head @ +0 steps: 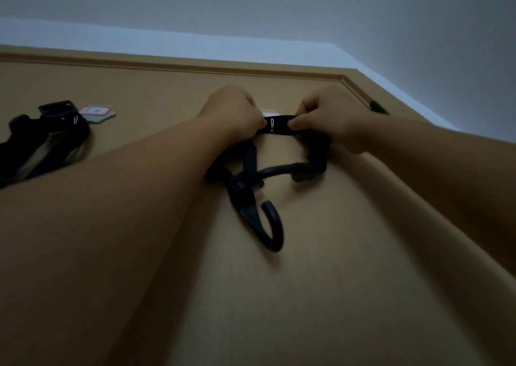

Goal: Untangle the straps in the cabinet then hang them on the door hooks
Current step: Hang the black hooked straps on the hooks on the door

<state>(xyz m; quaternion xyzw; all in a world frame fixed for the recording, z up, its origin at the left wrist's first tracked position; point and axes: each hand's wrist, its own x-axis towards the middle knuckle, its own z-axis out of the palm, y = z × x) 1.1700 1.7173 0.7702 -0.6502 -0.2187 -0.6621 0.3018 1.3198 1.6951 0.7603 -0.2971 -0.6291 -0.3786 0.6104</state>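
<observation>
Black webbing strap (pixel 279 125) is stretched flat between both hands high on the tan door (pixel 321 268): left hand (pixel 234 111) pinches one side, right hand (pixel 326 114) the other, a small wire door hook (pixel 272 122) showing at its middle. Its loose end and black snap hook (pixel 265 220) dangle below. Ease the webbing fully behind the wire before letting go. Another strap (pixel 47 139) already hangs to the left.

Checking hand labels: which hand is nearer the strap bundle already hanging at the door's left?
Left. The left hand pinches the black strap nearer that bundle; the right hand is farther right.
</observation>
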